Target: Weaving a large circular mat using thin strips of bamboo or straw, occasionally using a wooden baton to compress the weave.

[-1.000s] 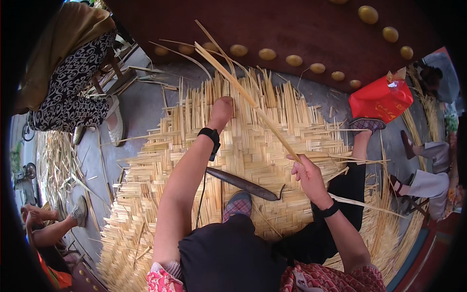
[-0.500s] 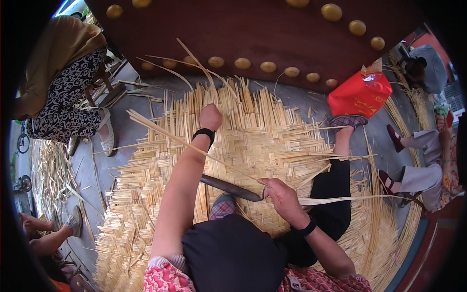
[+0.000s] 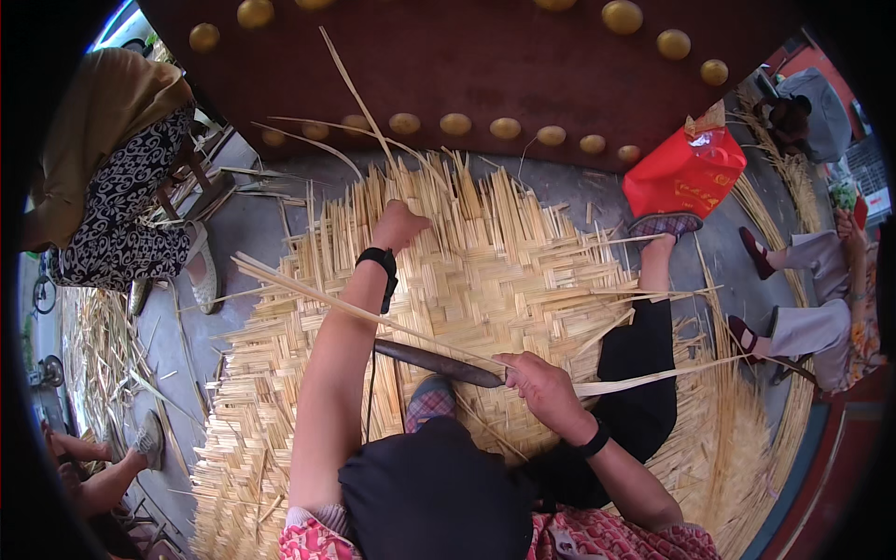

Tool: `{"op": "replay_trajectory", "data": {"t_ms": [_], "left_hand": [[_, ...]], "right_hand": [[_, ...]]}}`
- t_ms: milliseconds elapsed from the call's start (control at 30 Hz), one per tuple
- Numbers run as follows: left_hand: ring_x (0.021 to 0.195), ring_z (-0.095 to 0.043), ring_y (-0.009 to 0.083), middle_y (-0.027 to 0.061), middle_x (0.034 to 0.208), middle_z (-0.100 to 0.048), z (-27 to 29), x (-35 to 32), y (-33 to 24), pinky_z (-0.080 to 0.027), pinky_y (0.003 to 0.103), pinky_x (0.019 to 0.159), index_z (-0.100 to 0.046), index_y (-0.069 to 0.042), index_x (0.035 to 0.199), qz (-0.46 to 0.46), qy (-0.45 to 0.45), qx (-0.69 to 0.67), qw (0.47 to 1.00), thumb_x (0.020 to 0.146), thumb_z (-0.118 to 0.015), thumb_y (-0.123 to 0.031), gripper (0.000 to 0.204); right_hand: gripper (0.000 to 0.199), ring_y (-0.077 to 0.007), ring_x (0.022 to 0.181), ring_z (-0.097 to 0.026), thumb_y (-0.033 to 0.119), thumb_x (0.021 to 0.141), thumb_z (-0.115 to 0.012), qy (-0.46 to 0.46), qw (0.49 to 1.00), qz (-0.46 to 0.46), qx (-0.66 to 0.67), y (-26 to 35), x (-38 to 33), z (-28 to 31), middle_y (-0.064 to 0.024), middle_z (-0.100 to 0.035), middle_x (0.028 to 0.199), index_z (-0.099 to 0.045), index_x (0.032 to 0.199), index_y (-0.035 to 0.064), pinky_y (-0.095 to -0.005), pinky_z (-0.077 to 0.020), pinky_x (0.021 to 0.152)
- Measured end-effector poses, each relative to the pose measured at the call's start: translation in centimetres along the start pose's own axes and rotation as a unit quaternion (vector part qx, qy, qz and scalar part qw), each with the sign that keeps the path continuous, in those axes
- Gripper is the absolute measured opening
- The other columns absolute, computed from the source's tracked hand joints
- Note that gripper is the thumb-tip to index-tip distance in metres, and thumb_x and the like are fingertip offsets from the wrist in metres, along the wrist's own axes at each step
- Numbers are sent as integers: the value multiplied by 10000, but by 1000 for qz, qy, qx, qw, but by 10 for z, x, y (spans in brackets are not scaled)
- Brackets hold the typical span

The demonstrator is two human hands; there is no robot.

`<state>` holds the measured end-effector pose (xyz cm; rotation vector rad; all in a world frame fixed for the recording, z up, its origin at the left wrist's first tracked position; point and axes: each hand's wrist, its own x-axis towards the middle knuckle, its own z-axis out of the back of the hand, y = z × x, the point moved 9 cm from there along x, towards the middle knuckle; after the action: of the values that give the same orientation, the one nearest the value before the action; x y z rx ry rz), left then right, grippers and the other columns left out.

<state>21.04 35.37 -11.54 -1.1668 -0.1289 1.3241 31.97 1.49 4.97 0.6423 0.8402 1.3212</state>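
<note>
Head view shows the right hand (image 3: pixel 544 385) closed around a long bamboo strip (image 3: pixel 373 315), which runs from that fist up and leftward over the left forearm and also sticks out to the right of the hand. Just left of this hand, touching it, lies a dark blade (image 3: pixel 437 362); whether the fingers grip it too is unclear. Farther up and to the left, the left hand (image 3: pixel 399 224) is curled and pressed down on the woven bamboo mat (image 3: pixel 523 271), with a black wristband (image 3: pixel 380 261) just below it. Beyond the mat, up and right of both hands, a red bag (image 3: pixel 686 173) stands beside a studded dark red door (image 3: pixel 485 65).
</note>
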Motion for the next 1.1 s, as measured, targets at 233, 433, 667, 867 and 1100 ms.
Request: {"op": "replay_trajectory", "data": {"t_ms": [233, 433, 667, 867, 1100], "left_hand": [[692, -670, 279, 173, 828, -680, 0, 2, -2, -513, 382, 562, -608, 105, 968, -92, -83, -81, 989, 729, -780, -124, 373], [624, -574, 202, 132, 760, -604, -4, 0, -3, -465, 361, 516, -544, 85, 997, -55, -27, -57, 997, 742, -716, -53, 337], [792, -640, 227, 129, 935, -660, -17, -3, -7, -519, 341, 700, -548, 84, 1119, -61, 19, -235, 970, 774, -763, -9, 417], [1005, -653, 264, 169, 1120, -664, -4, 3, 20, -507, 332, 916, -490, 88, 1267, -73, -45, -257, 963, 805, -749, 14, 535], [983, -659, 207, 128, 1116, -675, -20, -29, -26, -530, 320, 889, -522, 48, 1250, -79, 63, -286, 953, 836, -739, 2, 470]], "right_hand": [[301, -213, 800, -678, 49, 971, -476, -3, 999, -21, 26, -14, 4, 5, -100, -631, 925, -606, 1240, 85, -321, -538, 700], [308, -221, 802, -673, 43, 965, -493, -4, 999, -21, 43, -13, 3, 10, -108, -628, 929, -598, 1253, 76, -325, -535, 706], [336, -230, 798, -664, 23, 947, -507, 5, 998, -27, 54, -24, 2, 11, -105, -627, 906, -583, 1271, 72, -337, -532, 711], [298, -186, 725, -634, 40, 974, -492, -17, 996, 6, 86, -12, 35, 20, -97, -626, 862, -583, 1257, 51, -302, -517, 666], [275, -180, 807, -673, 111, 1062, -366, -121, 972, 22, 201, -40, 133, 31, -102, -648, 949, -428, 1319, 34, -295, -531, 698]]}}
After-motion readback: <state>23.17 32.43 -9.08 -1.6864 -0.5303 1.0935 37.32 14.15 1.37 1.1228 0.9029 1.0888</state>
